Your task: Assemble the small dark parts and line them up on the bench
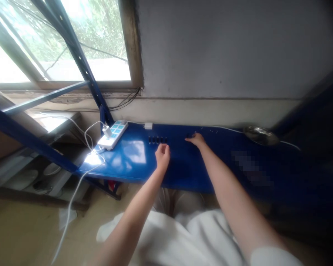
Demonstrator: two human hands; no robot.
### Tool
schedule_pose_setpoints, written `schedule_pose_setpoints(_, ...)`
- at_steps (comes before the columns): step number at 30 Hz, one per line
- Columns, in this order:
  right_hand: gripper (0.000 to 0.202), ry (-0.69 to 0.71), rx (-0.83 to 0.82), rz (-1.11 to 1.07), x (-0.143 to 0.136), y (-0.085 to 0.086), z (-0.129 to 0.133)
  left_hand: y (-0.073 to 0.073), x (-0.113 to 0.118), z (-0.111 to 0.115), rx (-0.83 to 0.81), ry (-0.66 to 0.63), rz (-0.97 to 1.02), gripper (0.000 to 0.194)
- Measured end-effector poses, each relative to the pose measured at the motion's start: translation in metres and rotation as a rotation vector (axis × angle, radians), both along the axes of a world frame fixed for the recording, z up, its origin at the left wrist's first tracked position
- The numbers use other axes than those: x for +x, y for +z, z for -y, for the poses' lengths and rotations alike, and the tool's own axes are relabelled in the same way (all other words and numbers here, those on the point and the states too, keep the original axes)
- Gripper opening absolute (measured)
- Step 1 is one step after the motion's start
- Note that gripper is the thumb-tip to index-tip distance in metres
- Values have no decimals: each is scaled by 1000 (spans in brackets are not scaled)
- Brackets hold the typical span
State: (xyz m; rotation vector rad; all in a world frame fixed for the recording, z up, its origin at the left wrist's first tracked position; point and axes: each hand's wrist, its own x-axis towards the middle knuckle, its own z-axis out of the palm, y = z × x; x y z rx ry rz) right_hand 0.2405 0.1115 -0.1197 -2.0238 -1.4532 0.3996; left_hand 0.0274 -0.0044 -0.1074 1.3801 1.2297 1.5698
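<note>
Several small black pieces [153, 140] stand in a short row on the blue table [183, 168]. Just in front of the row's right end is my left hand [162, 153], its fingers closed together; whatever they may hold is too small to name. Farther right, my right hand [195, 139] reaches low over the table with thumb and fingers around a small dark thing [187, 136] that I cannot make out clearly. Tiny pale bits [213, 131] lie beyond my right hand, near the table's back edge.
A white power strip [113, 135] with a plugged-in charger [107, 131] lies at the table's left end, its cable hanging down. A white adapter [148, 126] sits at the back. A shiny metal dish [261, 135] is at the right. Blue frame posts [80, 55] rise at the left.
</note>
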Motion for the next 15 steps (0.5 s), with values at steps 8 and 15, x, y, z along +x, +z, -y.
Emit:
schedule_pose_setpoints(8,18,-16,-22,38,-46,13,22,0,1,1,4,-14,-16,22)
schedule_pose_setpoints(15,19,75,164,-23,-68,22,65,3,4,4,144,-130,-239,31)
